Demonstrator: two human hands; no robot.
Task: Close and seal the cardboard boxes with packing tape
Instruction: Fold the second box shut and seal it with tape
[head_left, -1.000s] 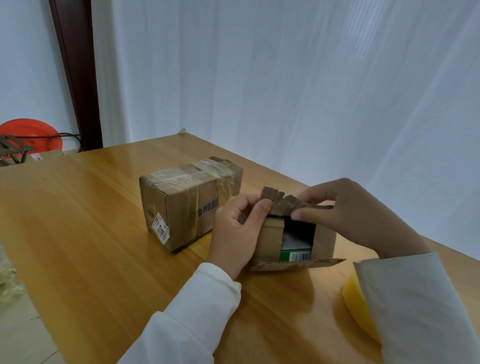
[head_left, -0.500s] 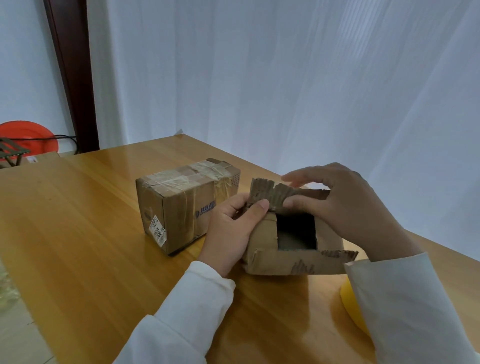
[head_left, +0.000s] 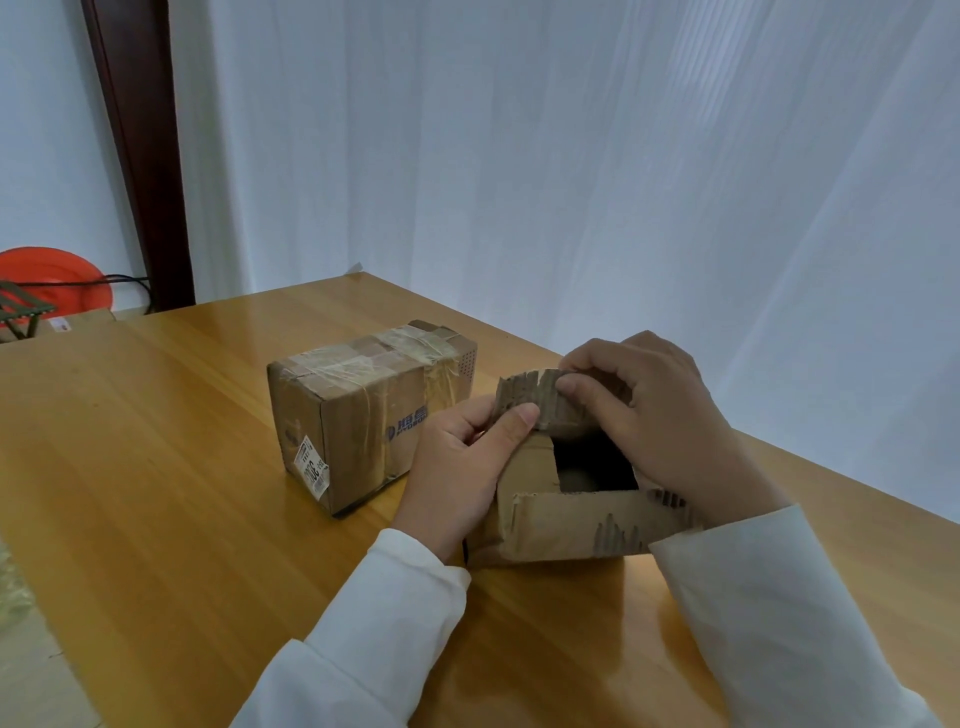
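Note:
A small worn cardboard box (head_left: 571, 525) stands open on the wooden table (head_left: 156, 467), its dark inside showing. Its near flap is folded up toward me and its torn far flap (head_left: 524, 397) stands upright. My left hand (head_left: 457, 467) grips the box's left side, thumb pressed on the far flap's lower corner. My right hand (head_left: 660, 415) reaches over the opening and pinches the far flap's top edge. A second box (head_left: 363, 415), wrapped in clear tape with a white label, sits closed just to the left. No tape roll is visible.
White curtains hang behind the table's far edge. A dark wooden post (head_left: 140, 156) stands at the back left. A red round object (head_left: 52, 280) and a small carton lie beyond the table's left end. White sleeves cover both forearms.
The open box has been turned upright, so its opening now faces up and the green item inside is out of sight. The near flap has come up. Both hands stay on the far flap.

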